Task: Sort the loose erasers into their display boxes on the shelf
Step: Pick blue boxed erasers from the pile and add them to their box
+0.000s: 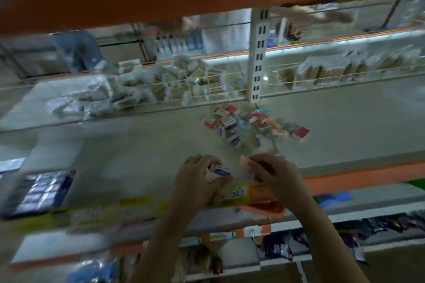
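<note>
We judge the sorting to be at an early stage. Most of the stock lies unsorted: a scattered heap of small red-, blue- and pastel-sleeved erasers [250,125] sits in the middle of the pale grey shelf board [138,151], well behind our hands. The one container we can make out is a dark, open display box with rows of purple-and-white packets [38,192] at the left end of the same shelf, well apart from the heap; the blur keeps us from telling how full it is or whether other boxes stand nearby.

Our left hand [197,177] curls its fingers round a small white eraser in a blue-purple sleeve [221,171], near the shelf's front edge. Our right hand [273,172] pinches a flat pale pink eraser [246,164] between thumb and fingertips, just beside the left hand. Both pieces are off the heap and not yet in any box.

Below our wrists runs the orange and yellow price strip [236,194] of the shelf front. What is left, as we read it, is nearly the whole pile, taken piece by piece to matching boxes.
</note>
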Action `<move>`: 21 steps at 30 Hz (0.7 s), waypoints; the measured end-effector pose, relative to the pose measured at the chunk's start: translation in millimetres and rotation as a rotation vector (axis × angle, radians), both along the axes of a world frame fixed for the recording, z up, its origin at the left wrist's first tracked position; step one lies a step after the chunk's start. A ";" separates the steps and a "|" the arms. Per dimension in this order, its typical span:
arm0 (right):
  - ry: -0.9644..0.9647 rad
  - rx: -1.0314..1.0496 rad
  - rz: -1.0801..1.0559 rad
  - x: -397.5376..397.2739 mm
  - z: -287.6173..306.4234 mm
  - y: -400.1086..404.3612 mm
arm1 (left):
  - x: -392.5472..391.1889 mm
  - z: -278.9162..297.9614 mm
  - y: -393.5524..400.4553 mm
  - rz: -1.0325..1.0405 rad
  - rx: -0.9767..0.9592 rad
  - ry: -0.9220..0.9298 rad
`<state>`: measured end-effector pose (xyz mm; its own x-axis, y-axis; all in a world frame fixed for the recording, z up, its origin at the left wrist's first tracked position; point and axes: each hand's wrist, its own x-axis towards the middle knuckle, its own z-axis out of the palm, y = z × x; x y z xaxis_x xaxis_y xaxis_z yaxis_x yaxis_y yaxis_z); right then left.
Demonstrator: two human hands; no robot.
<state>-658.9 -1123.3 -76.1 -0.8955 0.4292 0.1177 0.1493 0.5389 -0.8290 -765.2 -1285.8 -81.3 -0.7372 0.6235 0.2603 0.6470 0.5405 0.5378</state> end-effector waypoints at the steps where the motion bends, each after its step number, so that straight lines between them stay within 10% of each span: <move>1: 0.010 -0.028 0.036 -3.7 1.2 -7.5 | 1.1 0.7 -11.5 0.019 0.028 0.005; 21: -0.088 -0.159 0.439 -96.4 20.4 -274.3 | 2.1 28.0 -313.5 0.369 0.203 -0.169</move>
